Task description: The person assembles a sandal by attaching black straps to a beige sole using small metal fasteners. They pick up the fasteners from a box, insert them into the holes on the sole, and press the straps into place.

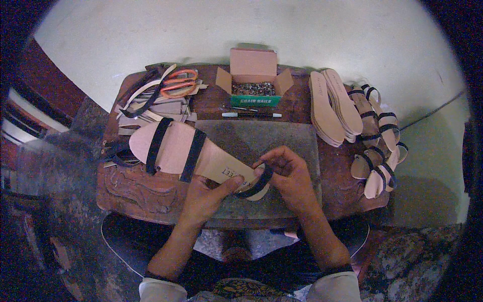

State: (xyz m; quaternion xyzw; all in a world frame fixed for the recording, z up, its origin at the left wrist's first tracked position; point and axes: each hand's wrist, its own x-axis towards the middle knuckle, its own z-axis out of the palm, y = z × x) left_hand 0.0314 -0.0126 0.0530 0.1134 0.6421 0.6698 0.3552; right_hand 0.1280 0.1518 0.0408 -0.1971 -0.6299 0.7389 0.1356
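A beige sandal [216,160] lies slantwise between my hands, its wide toe end to the left and its heel toward me on the right. Two black straps [193,151] cross the toe half, and a black heel strap [259,183] curves over the heel. My left hand [214,194] grips the sole near the heel, thumb on top and fingers hidden underneath. With thumb and fingers closed, my right hand [284,173] pinches the far end of the heel strap at the sole's edge.
A green box of small nails [254,100] stands open at the table's back, with a marker [251,115] before it. Scissors with orange handles [179,83] rest on strap scraps [156,108] at left. Stacked soles [334,108] and several strapped sandals [375,168] occupy the wooden table's right [332,194].
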